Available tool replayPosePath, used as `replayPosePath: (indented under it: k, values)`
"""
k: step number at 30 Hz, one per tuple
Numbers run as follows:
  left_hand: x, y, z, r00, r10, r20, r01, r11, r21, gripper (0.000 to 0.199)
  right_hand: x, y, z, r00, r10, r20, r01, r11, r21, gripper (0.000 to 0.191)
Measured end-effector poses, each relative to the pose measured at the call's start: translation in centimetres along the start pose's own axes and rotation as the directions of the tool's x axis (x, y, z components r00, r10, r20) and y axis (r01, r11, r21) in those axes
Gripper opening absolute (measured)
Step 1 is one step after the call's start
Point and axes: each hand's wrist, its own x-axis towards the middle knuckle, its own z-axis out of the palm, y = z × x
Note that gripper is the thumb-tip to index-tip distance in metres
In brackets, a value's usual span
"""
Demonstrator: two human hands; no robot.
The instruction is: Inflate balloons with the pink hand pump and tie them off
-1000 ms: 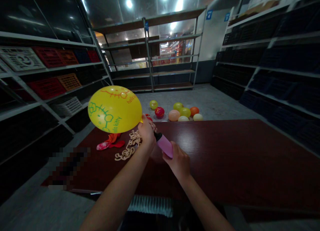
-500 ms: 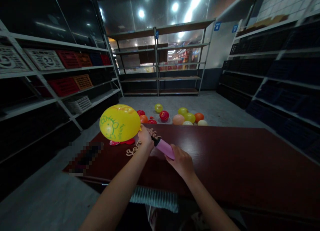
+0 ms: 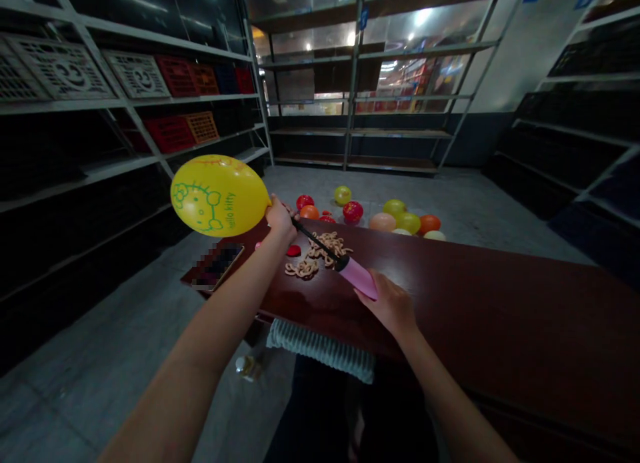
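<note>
A yellow balloon (image 3: 220, 197) with a green cartoon print and "hello kitty" lettering is inflated at the left. My left hand (image 3: 281, 221) is closed around its neck, where the far end of the pump sits; the nozzle itself is hidden by the fingers. The balloon pump (image 3: 357, 276) has a pink barrel, gripped in my right hand (image 3: 393, 304). Its thin black rod is drawn out long between the two hands. Below the rod, tan curly pieces (image 3: 327, 248) lie in a loose heap on the table, beside a flat red piece (image 3: 293, 250).
The dark wooden table (image 3: 475, 303) spans the front. A pixelated flat object (image 3: 217, 266) rests at its left end. Inflated balloons (image 3: 353, 211) in several colours lie on the floor behind. Shelving (image 3: 350, 136) and crates (image 3: 137, 75) line the room; a bottle (image 3: 247, 367) is on the floor.
My hands have moved apart, so the pump's black rod shows where it was pushed in before. The balloon has shifted left and up in view, and the view has tilted down.
</note>
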Motion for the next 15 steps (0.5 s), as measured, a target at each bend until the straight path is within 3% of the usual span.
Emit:
replayPosePath:
  k: [8,12,15]
  values:
    - [-1.2,-3.4,3.0,0.995,0.053,0.083,-0.052,0.999,-0.014,0.050,0.0,0.8,0.2,0.987,0.136,-0.085,-0.141,0.989,-0.054,0.036]
    - [-3.4,-6.7,3.3,0.991,0.048,0.124,-0.051,0.998,0.020,0.050,0.1,0.9,0.5,0.977,0.183,-0.109,-0.190,0.980,-0.057,0.040]
    - [-5.7,-9.7,3.1,0.983,-0.017,0.180,0.005,0.998,0.068,0.052,0.1,1.0,0.7,0.969,0.227,-0.102,-0.232,0.972,-0.037,0.041]
